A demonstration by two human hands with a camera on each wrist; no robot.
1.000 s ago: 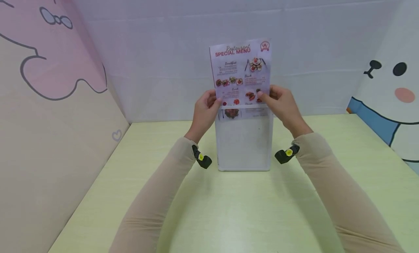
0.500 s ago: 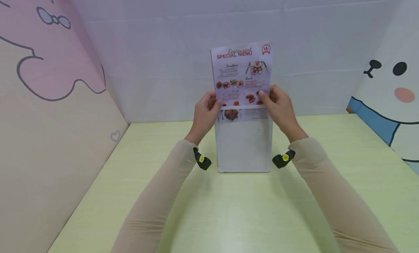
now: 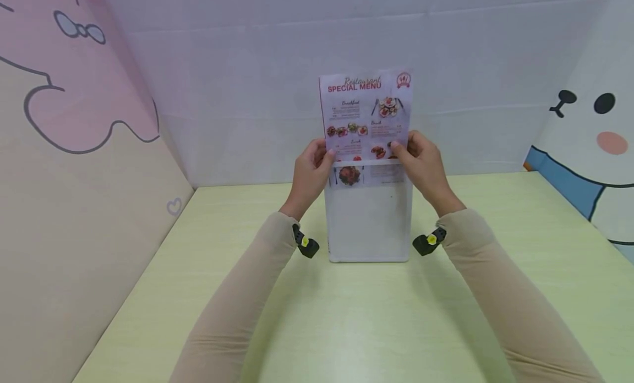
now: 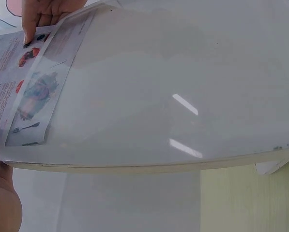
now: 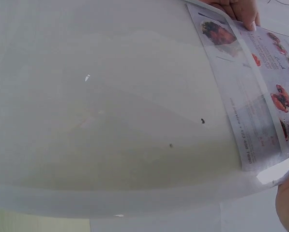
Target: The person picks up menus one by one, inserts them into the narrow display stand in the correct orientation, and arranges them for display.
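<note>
Here the person holds a printed menu [image 3: 365,116] upright over the far middle of the pale green table [image 3: 346,317], its lower end tucked a little way into the open top of a clear plastic sleeve [image 3: 369,218] that stands on its bottom edge near the table's far edge. The left hand [image 3: 309,174] pinches the menu's left edge at the sleeve's mouth, and the right hand [image 3: 423,165] pinches the right edge there, so the hands stay apart, one on each side of the sheet. Most of the menu sticks out above the sleeve. The likely trouble is the paper catching inside: if one side goes in ahead of the other, a lower corner could snag on the plastic and crease. The sleeve looks thin and bows in the wrist views, so it could buckle or tip if pressed down hard.
</note>
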